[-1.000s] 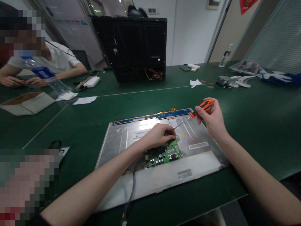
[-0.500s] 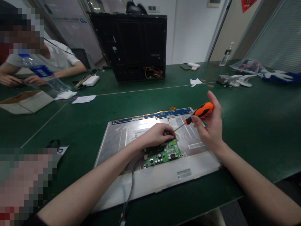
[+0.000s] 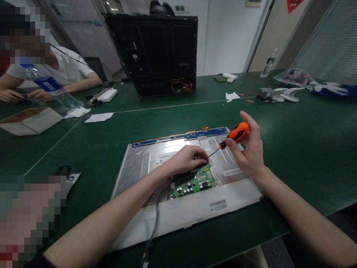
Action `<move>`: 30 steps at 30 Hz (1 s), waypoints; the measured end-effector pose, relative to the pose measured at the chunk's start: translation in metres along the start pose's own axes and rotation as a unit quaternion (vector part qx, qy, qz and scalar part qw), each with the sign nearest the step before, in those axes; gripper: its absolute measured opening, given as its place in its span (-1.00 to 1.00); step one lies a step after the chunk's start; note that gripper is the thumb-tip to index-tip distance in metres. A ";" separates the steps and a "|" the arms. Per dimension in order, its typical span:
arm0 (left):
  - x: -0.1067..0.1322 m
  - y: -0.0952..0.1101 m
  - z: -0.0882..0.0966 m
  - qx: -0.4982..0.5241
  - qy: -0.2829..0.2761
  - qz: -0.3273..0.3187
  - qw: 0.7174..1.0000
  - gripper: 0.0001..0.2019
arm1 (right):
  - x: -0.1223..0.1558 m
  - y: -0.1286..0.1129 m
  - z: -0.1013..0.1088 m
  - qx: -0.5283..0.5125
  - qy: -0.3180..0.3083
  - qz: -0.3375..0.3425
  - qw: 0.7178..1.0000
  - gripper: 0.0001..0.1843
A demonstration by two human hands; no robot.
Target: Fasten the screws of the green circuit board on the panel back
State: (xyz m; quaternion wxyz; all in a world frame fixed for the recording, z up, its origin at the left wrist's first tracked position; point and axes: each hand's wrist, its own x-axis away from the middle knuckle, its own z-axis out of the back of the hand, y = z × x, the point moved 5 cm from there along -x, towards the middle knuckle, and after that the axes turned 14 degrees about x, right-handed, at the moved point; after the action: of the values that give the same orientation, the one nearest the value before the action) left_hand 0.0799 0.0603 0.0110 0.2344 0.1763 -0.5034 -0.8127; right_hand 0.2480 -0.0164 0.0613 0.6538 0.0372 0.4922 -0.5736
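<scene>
A silver monitor panel (image 3: 145, 167) lies face down on the green table, with a blue strip board (image 3: 181, 137) along its far edge. A small green circuit board (image 3: 196, 182) sits on the panel's middle. My left hand (image 3: 185, 159) rests curled on the far end of that board, fingers pinched at the screwdriver's tip; what they pinch is hidden. My right hand (image 3: 249, 149) grips an orange and black screwdriver (image 3: 234, 134), its thin shaft slanting down-left to my left fingertips. A dark cable (image 3: 154, 219) runs from the board toward me.
A black open computer case (image 3: 156, 56) stands at the back. A person in a white shirt (image 3: 69, 70) sits far left beside a water bottle (image 3: 52, 89) and a cardboard box (image 3: 30, 121). Papers (image 3: 99, 118), white parts (image 3: 281, 95) and a second bottle (image 3: 266, 67) lie further off.
My right hand has shifted slightly left and down, re-gripping the screwdriver handle with fingers more spread. My left hand has stayed on the green board.
</scene>
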 end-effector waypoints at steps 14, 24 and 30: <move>-0.004 -0.005 0.003 0.010 -0.011 0.009 1.000 -0.87 | -0.002 -0.006 -0.002 0.090 0.038 0.132 0.986 -0.34; -0.004 -0.006 0.002 0.019 -0.011 0.022 1.000 -0.88 | -0.003 -0.010 -0.003 0.095 0.028 0.152 0.983 -0.36; -0.005 -0.007 0.004 0.022 -0.024 0.025 0.999 -0.87 | -0.002 -0.009 -0.004 0.090 0.023 0.144 0.985 -0.36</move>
State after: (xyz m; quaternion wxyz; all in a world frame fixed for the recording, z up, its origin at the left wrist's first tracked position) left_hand 0.0804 0.0684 0.0068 0.2386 0.1490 -0.5306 -0.7996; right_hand 0.2386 -0.0156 0.0658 0.7120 0.1802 0.4429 -0.5142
